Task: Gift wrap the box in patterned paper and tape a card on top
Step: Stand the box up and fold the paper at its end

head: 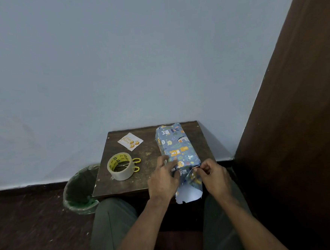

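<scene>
**Mia:** What is closest to the person?

**Ben:** The loose flap of blue animal-pattern wrapping paper (188, 195). Its white inside faces up and it hangs over the near edge of the small dark wooden table (143, 165). Both hands are right at that end.

**Mia:** What are the hands doing?

**Ben:** The left hand (163, 178) lies on the near left corner of the long box wrapped in blue paper (178, 149), with its fingers spread and pressing down. The right hand (212, 175) has its fingers curled in and pinches a fold of paper at the near right corner.

**Mia:** Which way does the box lie?

**Ben:** It points away from the person, toward the pale blue wall (116, 60). The near end is open, and I think it gets folded shut next. (The far end looks loose too.)

**Mia:** And the other stuff?

**Ben:** On the left is a clear roll of tape (121, 167), sitting on yellow-handled scissors (136, 164). Farther back is a small white card with gold balloons (130, 141), well apart from the box.
</scene>
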